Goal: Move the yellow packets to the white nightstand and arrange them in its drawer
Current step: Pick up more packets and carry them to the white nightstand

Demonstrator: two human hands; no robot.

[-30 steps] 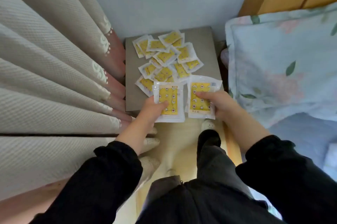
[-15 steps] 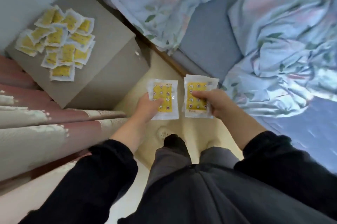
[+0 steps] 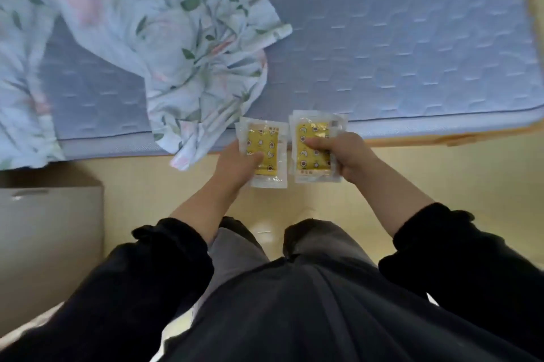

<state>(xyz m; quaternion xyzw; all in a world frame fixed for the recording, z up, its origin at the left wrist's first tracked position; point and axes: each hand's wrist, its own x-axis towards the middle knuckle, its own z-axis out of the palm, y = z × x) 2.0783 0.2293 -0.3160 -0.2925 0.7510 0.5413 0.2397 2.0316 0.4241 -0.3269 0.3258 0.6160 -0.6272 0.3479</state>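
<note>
As left hand (image 3: 235, 165) grips yellow packets (image 3: 265, 140) | right hand (image 3: 351, 155) grips second stack (image 3: 313, 129)

Two hands showed, the left hand (image 3: 235, 164) and the right hand (image 3: 350, 155). Each gripped one stack of yellow packets, a left stack (image 3: 266, 143) and a right stack (image 3: 313, 137). Layered edges showed several packets per stack, the exact count unclear. One bed (image 3: 412, 37) lay far, and one grey cabinet (image 3: 50, 232) stood near left.
</note>
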